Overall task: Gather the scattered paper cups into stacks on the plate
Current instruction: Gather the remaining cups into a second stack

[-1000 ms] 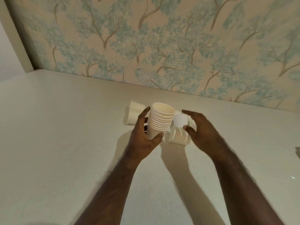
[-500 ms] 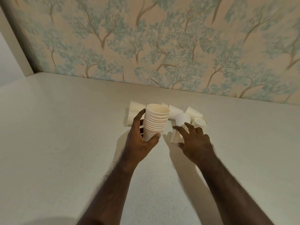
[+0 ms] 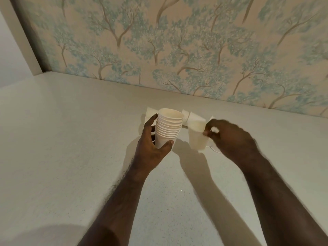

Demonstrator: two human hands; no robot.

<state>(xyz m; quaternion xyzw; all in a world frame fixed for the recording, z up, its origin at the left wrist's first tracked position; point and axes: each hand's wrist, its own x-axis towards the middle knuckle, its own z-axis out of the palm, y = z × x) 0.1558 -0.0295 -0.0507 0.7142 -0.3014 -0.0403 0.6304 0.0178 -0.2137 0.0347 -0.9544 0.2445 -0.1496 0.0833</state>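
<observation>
Nearest to us, our left hand (image 3: pixel 156 148) gripped the stack of cups (image 3: pixel 168 129) as it had half a second before, thumb across the front and fingers curled round the back, holding it upright above the surface (image 3: pixel 71 157) with its open mouth up and tipped a little toward the wall. Its long axis ran near vertical. What had changed lay to the right: our right hand (image 3: pixel 230 139), which had been reaching low over the loose cups with its fingers spread, had risen and now pinched a single cup (image 3: pixel 197 139) by its rim between thumb and fingertips. That cup hung clear of the surface just beside the stack, blurred by motion, its long axis roughly upright and leaning, the narrow base down toward us and the rim up at the fingers. We judged this to mean one more loose cup was won and ready to be dropped into the mouth of the stack. Beyond the hands, a few fallen cups (image 3: pixel 193 119) lay on their sides near the patterned wall (image 3: pixel 177 50), another one (image 3: pixel 150 112) peeping out behind the stack. No plate showed anywhere, so the gathering looked partly done and the setting down not yet begun.
</observation>
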